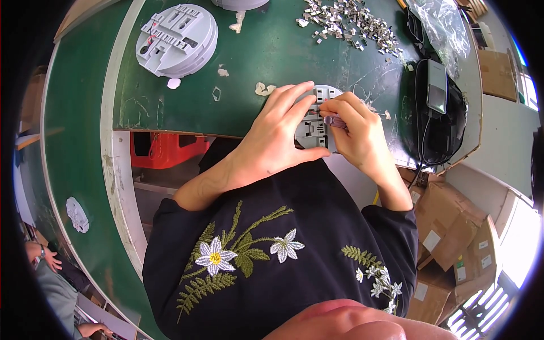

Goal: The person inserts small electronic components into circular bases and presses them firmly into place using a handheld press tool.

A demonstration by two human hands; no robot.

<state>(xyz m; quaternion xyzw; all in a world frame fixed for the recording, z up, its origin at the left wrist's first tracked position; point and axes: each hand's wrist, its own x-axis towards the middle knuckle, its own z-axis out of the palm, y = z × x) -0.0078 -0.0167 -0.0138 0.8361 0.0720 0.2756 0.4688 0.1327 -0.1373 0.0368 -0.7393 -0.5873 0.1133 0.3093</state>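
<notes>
A grey round plastic housing [309,129] lies at the table's front edge, with slots and small raised blocks on its face. My left hand [272,127] spans it, fingers along the far side and thumb at the near side, holding it in place. In my right hand [360,127] is a small tool with a translucent purple handle [336,121], pinched between thumb and fingers over the housing's face. The tool's tip and part of the housing are hidden by my fingers.
A stack of similar grey housings [178,42] stands at the far left. Small metal clips [354,25] lie heaped at the far right. A black bag [439,122] carries a power bank [436,85] with a cable. Below the table sits a red bin [164,152]; cardboard boxes [450,226] stand at right.
</notes>
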